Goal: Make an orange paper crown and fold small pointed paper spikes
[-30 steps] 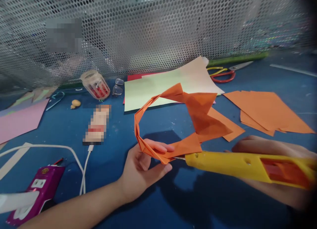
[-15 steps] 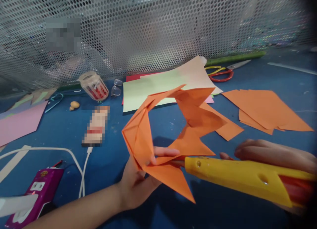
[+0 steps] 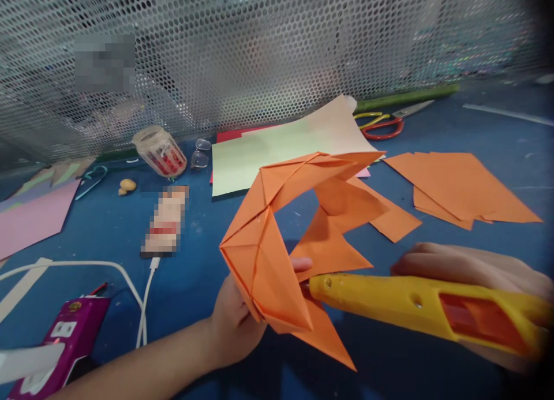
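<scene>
An orange folded-paper ring (image 3: 277, 247) with pointed flaps is held above the blue table. My left hand (image 3: 238, 316) grips its lower left side, the fingers partly hidden behind the folds. In my right hand (image 3: 467, 267) is a yellow hot glue gun (image 3: 381, 299) with a red panel. Its nozzle points left into a fold at the ring's lower right, where paper covers the very tip. Beyond the ring lie a loose orange piece (image 3: 396, 224) and a stack of orange paper squares (image 3: 467, 189).
Pale green and cream sheets (image 3: 259, 157) lie behind the ring, scissors (image 3: 383, 127) beside them. At left are a jar (image 3: 160, 152), eyeglasses (image 3: 200, 153), a phone (image 3: 164, 221) on a white cable (image 3: 145, 307), and a purple power strip (image 3: 73, 336). A perforated metal screen (image 3: 259, 59) stands behind.
The paper ring has tilted, showing more of its outer left faces. The glue gun has shifted slightly left and turned, so more of its red panel shows.
</scene>
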The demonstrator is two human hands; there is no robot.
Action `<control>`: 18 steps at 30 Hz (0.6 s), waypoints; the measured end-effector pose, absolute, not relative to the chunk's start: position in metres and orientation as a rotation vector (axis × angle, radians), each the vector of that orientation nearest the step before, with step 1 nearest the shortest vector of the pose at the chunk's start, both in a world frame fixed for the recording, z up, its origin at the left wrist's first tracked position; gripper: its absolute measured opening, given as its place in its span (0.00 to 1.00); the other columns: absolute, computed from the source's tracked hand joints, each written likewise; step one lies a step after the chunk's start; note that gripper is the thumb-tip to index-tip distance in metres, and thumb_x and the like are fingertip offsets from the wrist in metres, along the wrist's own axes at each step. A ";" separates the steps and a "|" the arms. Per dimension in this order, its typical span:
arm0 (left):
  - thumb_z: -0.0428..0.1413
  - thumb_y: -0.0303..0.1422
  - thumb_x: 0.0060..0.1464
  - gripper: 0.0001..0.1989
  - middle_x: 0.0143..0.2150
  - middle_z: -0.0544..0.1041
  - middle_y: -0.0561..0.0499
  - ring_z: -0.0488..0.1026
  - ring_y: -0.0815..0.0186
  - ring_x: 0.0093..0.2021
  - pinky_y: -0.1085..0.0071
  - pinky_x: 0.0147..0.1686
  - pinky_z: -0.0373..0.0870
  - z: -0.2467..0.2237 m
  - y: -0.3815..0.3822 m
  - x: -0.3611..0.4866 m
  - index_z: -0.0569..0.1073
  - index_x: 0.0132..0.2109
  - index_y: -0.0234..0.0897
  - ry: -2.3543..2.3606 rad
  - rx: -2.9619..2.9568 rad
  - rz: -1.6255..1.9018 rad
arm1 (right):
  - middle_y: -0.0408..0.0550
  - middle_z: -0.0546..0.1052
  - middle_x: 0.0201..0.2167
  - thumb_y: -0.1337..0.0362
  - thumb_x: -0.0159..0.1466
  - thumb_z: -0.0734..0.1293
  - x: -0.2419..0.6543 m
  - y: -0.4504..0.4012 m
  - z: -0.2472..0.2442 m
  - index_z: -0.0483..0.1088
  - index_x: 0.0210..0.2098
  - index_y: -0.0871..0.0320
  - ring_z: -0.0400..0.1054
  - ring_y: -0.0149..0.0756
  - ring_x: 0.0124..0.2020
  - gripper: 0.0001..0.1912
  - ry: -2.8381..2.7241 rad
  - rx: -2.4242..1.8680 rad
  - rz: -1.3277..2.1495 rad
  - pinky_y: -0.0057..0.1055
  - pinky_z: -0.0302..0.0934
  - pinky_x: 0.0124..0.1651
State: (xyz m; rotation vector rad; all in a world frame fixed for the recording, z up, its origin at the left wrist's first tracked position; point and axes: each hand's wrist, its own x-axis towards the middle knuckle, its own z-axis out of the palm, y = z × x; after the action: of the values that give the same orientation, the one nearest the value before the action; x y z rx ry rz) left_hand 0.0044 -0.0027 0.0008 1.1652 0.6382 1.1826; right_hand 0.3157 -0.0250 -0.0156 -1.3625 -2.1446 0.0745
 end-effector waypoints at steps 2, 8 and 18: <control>0.69 0.58 0.70 0.21 0.51 0.93 0.42 0.93 0.47 0.49 0.60 0.46 0.92 -0.004 -0.003 0.003 0.87 0.42 0.47 0.655 1.161 1.188 | 0.39 0.74 0.23 0.35 0.83 0.60 0.319 -0.024 -0.017 0.78 0.48 0.39 0.68 0.41 0.18 0.22 -2.158 -1.377 0.054 0.40 0.53 0.20; 0.71 0.64 0.64 0.25 0.51 0.92 0.40 0.91 0.46 0.51 0.53 0.52 0.90 -0.023 -0.009 -0.010 0.84 0.43 0.48 0.809 1.137 1.258 | 0.41 0.80 0.30 0.44 0.81 0.63 0.329 -0.022 -0.020 0.79 0.49 0.40 0.74 0.43 0.23 0.15 -2.143 -1.360 0.218 0.43 0.71 0.35; 0.75 0.63 0.57 0.25 0.37 0.91 0.44 0.91 0.40 0.48 0.54 0.50 0.89 -0.018 -0.005 -0.022 0.87 0.36 0.48 1.052 1.181 1.240 | 0.46 0.83 0.33 0.42 0.75 0.69 0.338 -0.026 -0.022 0.80 0.47 0.44 0.78 0.43 0.26 0.15 -2.104 -1.456 0.210 0.40 0.71 0.34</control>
State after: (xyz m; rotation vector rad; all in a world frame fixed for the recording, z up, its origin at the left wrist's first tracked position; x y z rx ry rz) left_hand -0.0218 -0.0048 -0.0180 1.1809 1.0518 1.2403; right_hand 0.3376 -0.0256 -0.0222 -1.4558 -2.1045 0.2105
